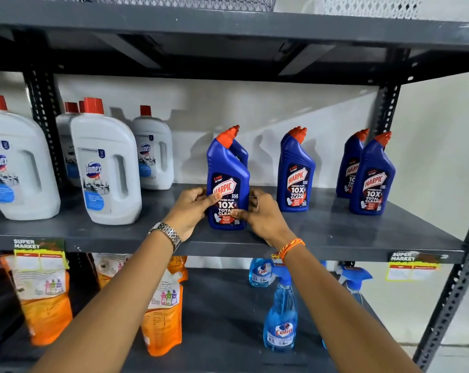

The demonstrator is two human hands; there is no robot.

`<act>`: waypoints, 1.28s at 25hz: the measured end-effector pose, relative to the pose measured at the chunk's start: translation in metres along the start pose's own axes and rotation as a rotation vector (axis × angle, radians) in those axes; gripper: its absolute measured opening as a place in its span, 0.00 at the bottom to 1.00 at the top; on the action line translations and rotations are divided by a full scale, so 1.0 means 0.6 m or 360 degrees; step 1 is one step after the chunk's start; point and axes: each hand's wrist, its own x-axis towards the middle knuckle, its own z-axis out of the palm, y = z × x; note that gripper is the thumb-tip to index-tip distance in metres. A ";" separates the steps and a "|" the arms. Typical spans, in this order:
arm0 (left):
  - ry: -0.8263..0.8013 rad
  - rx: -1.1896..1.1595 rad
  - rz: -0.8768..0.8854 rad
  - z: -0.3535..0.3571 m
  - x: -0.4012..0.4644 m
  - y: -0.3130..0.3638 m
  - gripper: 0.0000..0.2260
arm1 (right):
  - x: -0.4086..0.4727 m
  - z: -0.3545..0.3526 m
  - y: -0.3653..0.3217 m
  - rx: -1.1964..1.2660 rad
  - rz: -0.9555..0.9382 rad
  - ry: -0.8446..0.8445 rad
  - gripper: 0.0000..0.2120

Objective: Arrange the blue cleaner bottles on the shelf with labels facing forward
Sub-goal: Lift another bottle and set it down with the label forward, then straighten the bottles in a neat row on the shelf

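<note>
A blue cleaner bottle (pixel 227 168) with an orange cap stands upright near the front of the grey shelf (pixel 335 232), its label facing me. My left hand (pixel 190 208) grips its left side and my right hand (pixel 260 214) grips its right side, thumbs on the label. Another blue bottle (pixel 240 153) stands right behind it, mostly hidden. To the right a pair of blue bottles (pixel 295 173) stands one behind the other, label forward. At the far right a rear bottle (pixel 350 162) and a front bottle (pixel 372 179) also face forward.
White jugs with red caps (pixel 104 168) fill the left of the same shelf. A perforated upright (pixel 386 109) stands behind the far-right bottles. Below are orange refill pouches (pixel 163 313) and light-blue spray bottles (pixel 280 319). The upper shelf (pixel 228 25) hangs low overhead.
</note>
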 end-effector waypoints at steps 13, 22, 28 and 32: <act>0.0653 0.0436 0.0770 0.079 -0.128 0.019 0.15 | -0.026 -0.160 -0.016 0.0431 -0.0194 0.0787 0.20; 0.0113 0.0646 -0.0069 0.315 0.063 -0.034 0.25 | 0.068 -0.272 0.052 0.0016 0.0302 0.0202 0.31; 0.0120 0.0633 -0.0063 0.292 0.129 -0.048 0.19 | 0.071 -0.266 0.053 0.0132 0.0215 0.0177 0.24; 0.0016 0.0551 -0.0029 0.292 0.091 -0.056 0.19 | 0.034 -0.281 0.065 0.0104 0.0193 0.0223 0.24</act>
